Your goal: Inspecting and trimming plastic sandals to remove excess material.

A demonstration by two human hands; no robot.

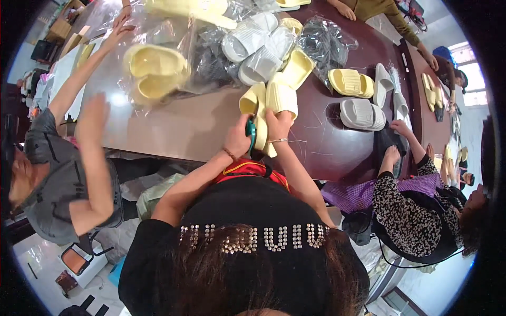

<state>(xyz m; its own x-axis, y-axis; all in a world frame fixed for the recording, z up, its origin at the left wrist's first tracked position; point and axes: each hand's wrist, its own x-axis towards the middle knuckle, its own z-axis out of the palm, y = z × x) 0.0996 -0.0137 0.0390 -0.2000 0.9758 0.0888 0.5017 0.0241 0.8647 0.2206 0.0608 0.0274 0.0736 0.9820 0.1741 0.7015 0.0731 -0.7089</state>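
Head view: the glossy red-brown tabletop (321, 152) spreads before me, its left part catching a pale glare, with stray threads scattered to the right. Near its front edge, my left hand (238, 139) has its fingers closed round green-handled scissors (252, 134), while my right hand (279, 124) has its fingers curled on a pale yellow slide sandal (282, 97), its mate (252, 99) just beside it. Beyond them lie white slide sandals (258, 50) in clear plastic, with bagged dark sandals (328, 45) to the right and bagged yellow clogs (158, 66) to the left. Unbagged yellow sandals (351, 82) and grey-white sandals (362, 115) sit further right. On my left, a co-worker in a grey shirt (68, 189) has one arm blurred; on my right, another wears a spotted top (403, 221). Past that side stand a second table (419, 79) and a bright window (470, 73); cartons (59, 30) show at the far left.
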